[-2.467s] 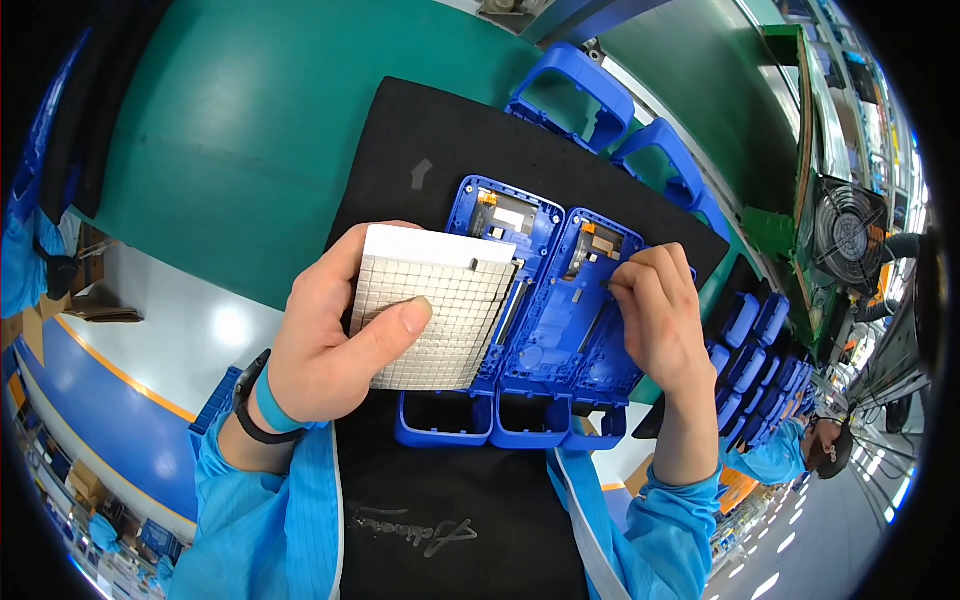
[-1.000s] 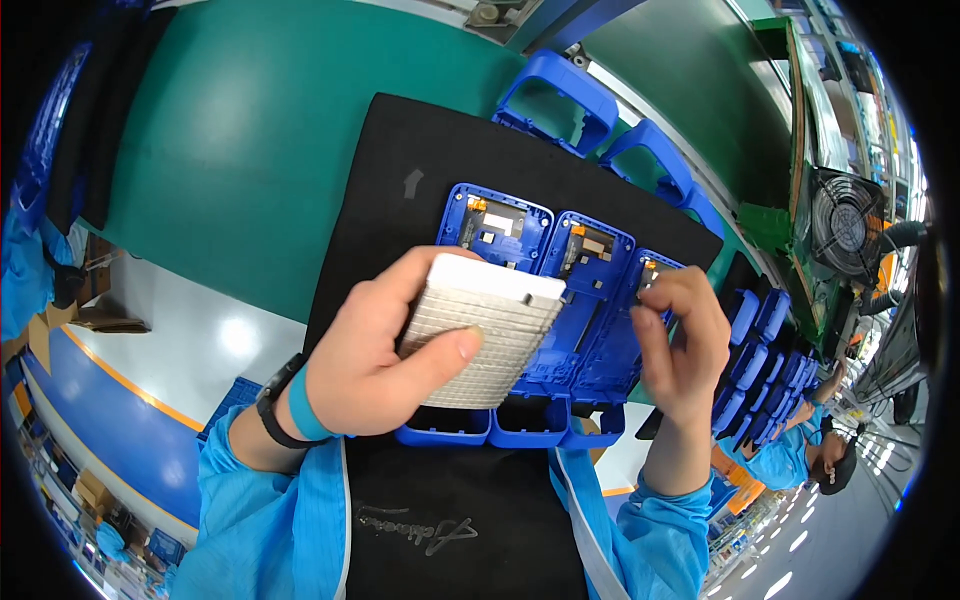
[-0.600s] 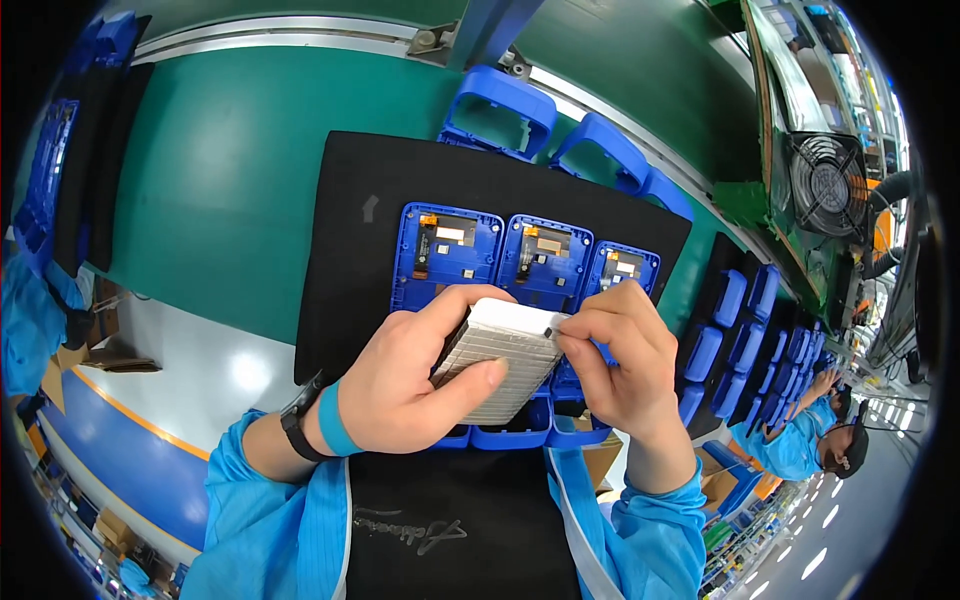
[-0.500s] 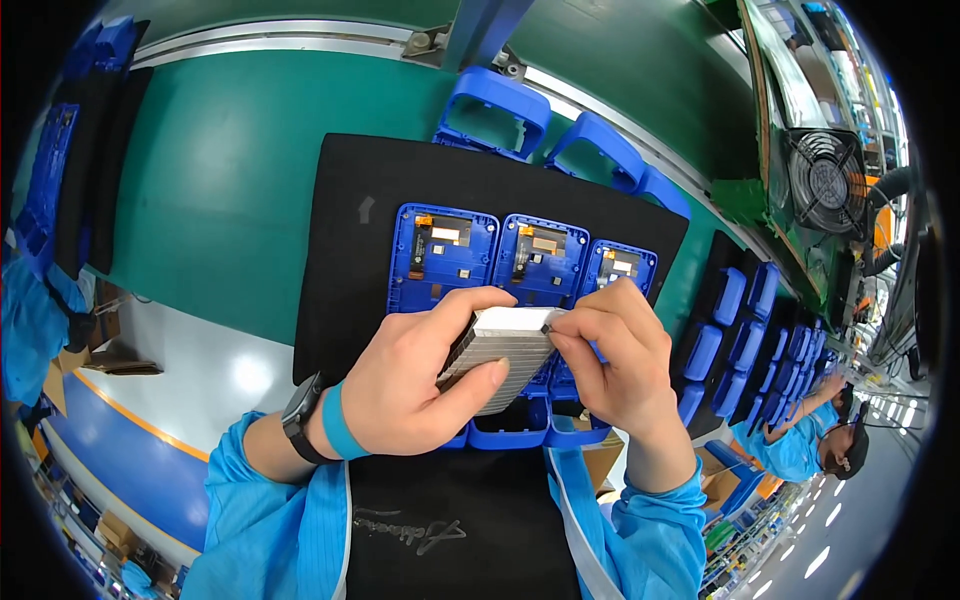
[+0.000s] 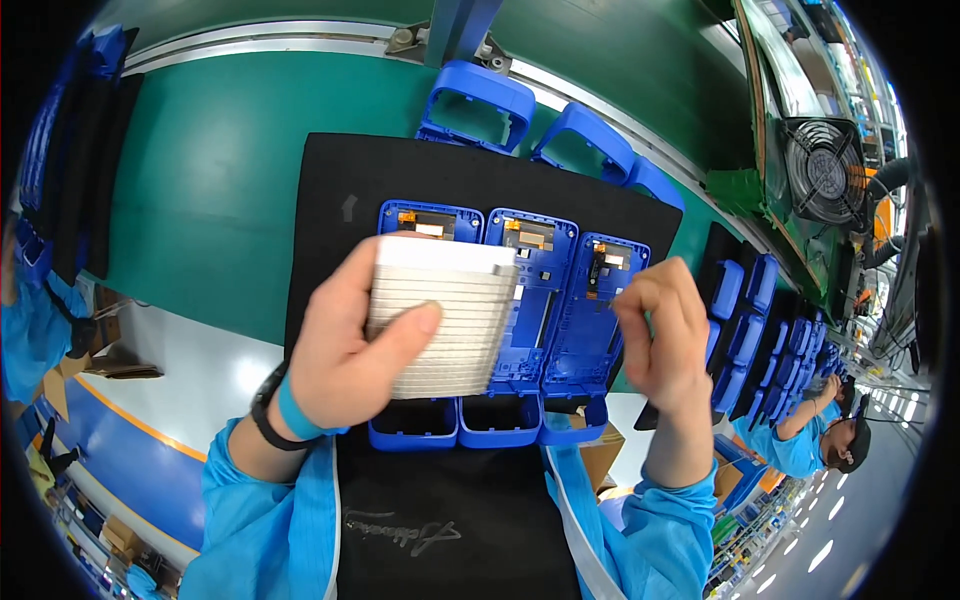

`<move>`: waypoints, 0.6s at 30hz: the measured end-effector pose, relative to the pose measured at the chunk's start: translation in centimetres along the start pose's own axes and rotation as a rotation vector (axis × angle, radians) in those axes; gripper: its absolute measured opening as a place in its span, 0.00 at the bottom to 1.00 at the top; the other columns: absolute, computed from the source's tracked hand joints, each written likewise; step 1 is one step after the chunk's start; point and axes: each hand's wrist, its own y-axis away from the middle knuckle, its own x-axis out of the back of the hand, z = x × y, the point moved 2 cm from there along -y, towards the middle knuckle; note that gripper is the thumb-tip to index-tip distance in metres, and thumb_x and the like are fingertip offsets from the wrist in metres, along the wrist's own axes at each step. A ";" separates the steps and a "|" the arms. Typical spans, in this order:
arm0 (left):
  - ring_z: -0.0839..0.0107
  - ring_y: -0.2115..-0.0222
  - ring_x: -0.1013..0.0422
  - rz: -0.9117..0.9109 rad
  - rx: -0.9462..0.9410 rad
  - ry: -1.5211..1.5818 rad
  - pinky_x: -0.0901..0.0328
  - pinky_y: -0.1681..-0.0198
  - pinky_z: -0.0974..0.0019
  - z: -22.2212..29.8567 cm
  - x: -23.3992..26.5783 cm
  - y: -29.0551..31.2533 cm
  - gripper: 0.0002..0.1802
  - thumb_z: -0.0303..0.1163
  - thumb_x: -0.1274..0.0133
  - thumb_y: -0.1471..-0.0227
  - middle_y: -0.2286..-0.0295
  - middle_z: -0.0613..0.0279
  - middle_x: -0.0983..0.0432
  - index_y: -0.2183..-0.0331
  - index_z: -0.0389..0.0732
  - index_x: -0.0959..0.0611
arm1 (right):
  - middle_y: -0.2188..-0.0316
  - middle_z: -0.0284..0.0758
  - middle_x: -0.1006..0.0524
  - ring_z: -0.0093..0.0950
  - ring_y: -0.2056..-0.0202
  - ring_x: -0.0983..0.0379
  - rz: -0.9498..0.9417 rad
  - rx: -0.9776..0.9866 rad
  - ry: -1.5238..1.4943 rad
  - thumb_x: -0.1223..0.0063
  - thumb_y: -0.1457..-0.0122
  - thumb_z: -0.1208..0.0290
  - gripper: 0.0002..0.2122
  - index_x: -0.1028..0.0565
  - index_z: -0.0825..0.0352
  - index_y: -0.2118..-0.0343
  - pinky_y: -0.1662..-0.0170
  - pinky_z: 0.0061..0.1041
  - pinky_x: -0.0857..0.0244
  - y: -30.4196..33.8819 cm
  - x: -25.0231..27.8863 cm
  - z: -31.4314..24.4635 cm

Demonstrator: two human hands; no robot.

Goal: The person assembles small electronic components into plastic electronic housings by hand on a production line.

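Note:
My left hand [image 5: 345, 350] grips a thick stack of silvery-grey ribbed strip sheets [image 5: 445, 320] with a white top edge, its thumb across the face. My right hand [image 5: 668, 335] is raised to the right of the stack, thumb and forefinger drawn together; anything between them is too small to make out. Under and beyond the stack lie three blue plastic housings side by side: the left housing [image 5: 384, 215] is mostly covered, while the middle housing [image 5: 530, 325] and the right housing [image 5: 580, 345] show more. Small boards and orange flex cables sit in their far ends.
The housings lie on a black mat [image 5: 335, 240] over a green bench [image 5: 220, 200]. Blue frames [image 5: 480, 95] stand along its far edge. Blue parts on black mats [image 5: 735, 290], a fan [image 5: 822, 170] and a co-worker in blue [image 5: 790, 445] are at the right.
My right hand has come away from the stack's corner and moved right. My left hand has shifted left with the stack, turning its ribbed face more fully into view.

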 end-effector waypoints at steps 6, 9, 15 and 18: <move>0.71 0.57 0.28 0.165 -0.026 0.017 0.35 0.52 0.69 0.4 2.5 1.2 0.23 0.27 0.48 0.47 0.58 0.54 0.24 0.50 0.30 0.30 | 0.70 0.40 0.30 0.38 0.69 0.31 -0.257 -0.107 0.069 0.46 0.52 0.88 0.08 0.30 0.71 0.70 0.66 0.31 0.34 1.1 0.2 2.9; 0.70 0.57 0.28 0.231 -0.026 -0.014 0.35 0.53 0.69 0.7 2.8 1.7 0.24 0.30 0.46 0.47 0.58 0.54 0.24 0.50 0.31 0.30 | 0.70 0.41 0.30 0.38 0.69 0.31 -0.278 -0.113 0.122 0.46 0.52 0.88 0.08 0.30 0.72 0.70 0.66 0.31 0.34 0.9 0.4 3.5; 0.70 0.58 0.27 0.224 0.014 -0.046 0.35 0.53 0.69 0.5 2.8 1.8 0.25 0.33 0.46 0.47 0.59 0.54 0.24 0.50 0.31 0.29 | 0.71 0.40 0.29 0.39 0.69 0.31 -0.309 -0.068 0.144 0.45 0.52 0.86 0.08 0.30 0.71 0.70 0.66 0.32 0.34 -0.4 0.2 4.1; 0.70 0.58 0.27 0.227 0.008 -0.050 0.35 0.53 0.69 0.4 2.7 1.8 0.25 0.33 0.46 0.47 0.59 0.54 0.24 0.50 0.31 0.29 | 0.71 0.40 0.29 0.39 0.69 0.31 -0.330 -0.064 0.151 0.44 0.51 0.86 0.07 0.30 0.71 0.70 0.67 0.32 0.34 -0.4 0.4 4.2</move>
